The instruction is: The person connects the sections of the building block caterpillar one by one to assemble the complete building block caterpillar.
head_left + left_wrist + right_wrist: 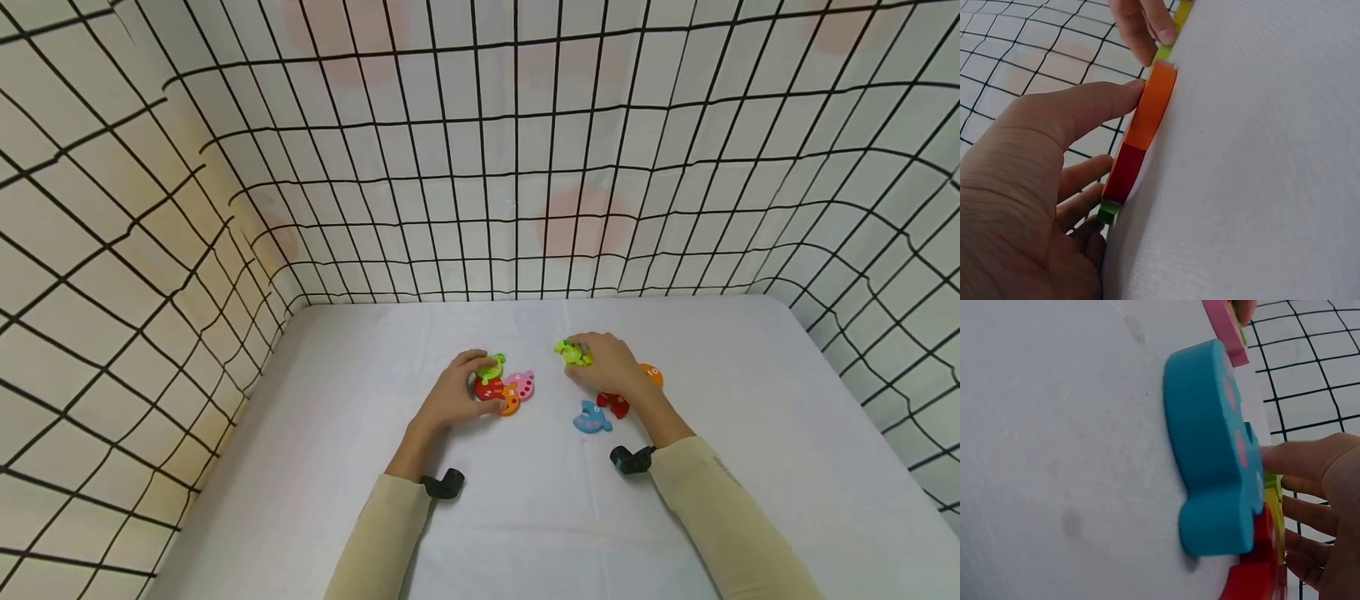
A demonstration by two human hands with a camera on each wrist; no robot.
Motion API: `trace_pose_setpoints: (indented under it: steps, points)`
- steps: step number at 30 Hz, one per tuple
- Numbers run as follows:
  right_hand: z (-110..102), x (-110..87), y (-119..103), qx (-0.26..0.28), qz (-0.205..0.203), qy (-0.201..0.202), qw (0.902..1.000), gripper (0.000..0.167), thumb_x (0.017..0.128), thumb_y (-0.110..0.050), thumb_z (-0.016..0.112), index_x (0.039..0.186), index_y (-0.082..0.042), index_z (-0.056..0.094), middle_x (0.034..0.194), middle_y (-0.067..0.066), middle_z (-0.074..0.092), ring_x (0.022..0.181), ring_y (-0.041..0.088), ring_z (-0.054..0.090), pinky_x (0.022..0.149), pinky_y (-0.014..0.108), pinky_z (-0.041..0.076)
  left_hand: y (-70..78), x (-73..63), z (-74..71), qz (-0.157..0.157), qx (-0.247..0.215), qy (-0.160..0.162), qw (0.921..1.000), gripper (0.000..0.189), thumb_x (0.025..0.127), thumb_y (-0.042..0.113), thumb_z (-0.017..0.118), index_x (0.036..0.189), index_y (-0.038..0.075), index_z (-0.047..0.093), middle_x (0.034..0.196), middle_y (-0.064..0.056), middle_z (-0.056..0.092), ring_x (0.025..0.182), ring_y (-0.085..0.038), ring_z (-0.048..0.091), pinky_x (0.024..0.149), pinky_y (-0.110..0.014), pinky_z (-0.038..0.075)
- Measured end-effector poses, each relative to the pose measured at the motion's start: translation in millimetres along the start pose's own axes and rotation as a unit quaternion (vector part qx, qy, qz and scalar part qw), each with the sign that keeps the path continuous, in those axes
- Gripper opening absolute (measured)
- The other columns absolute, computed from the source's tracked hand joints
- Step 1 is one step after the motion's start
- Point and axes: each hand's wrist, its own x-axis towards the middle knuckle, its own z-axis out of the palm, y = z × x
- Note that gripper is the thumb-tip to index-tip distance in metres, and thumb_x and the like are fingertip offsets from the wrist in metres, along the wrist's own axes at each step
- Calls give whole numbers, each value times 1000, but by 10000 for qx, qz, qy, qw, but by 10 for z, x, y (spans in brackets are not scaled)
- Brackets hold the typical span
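1. You see a blue, fish-like, thick flat piece (592, 417) with pink spots on its face and plain blue edges.
2. Your pink, wavy-edged flat piece (521, 385) carries red dots.
3. Your orange, curved flat piece (512, 403) has solid orange edges.
4. Your red, rounded flat piece (490, 389) bears a pale marking.
5. You have a light green, curvy flat piece (491, 369) and a yellow-green, irregular flat piece (575, 354).
6. Your sleeves (390, 533) are plain khaki.
7. You face a black, square-meshed net (516, 114) and a smooth white cloth (525, 533).
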Motion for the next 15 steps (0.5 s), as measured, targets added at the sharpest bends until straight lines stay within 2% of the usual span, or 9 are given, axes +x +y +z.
trace_pose_setpoints:
  steps: [5, 12, 15]
  points:
    - [18, -14, 31, -68, 237, 70, 9997, 50, 95, -27, 72, 140, -10, 63, 142, 18, 62, 128, 42, 55, 108, 62, 43, 33, 8, 6, -16, -15, -67, 10000, 72, 80, 41, 81, 143, 16, 60, 159, -6, 45, 149, -31, 41, 122, -56, 35]
    - [3, -28, -11, 154, 244, 137, 9995, 50, 95, -27, 72, 140, -9, 62, 138, 21, 64, 126, 42, 57, 108, 62, 46, 31, -14, -5, -85, -48, -4, 10000, 72, 79, 39, 83, 143, 15, 60, 159, -6, 45, 149, -31, 41, 121, -56, 35]
    - [-25, -54, -22, 222, 266, 188, 9992, 49, 95, -27, 72, 140, -10, 62, 135, 20, 65, 125, 41, 58, 106, 60, 48, 30, -8, -1, -18, -77, 31, 10000, 71, 79, 38, 83, 143, 14, 61, 159, -7, 45, 149, -32, 41, 121, -57, 36]
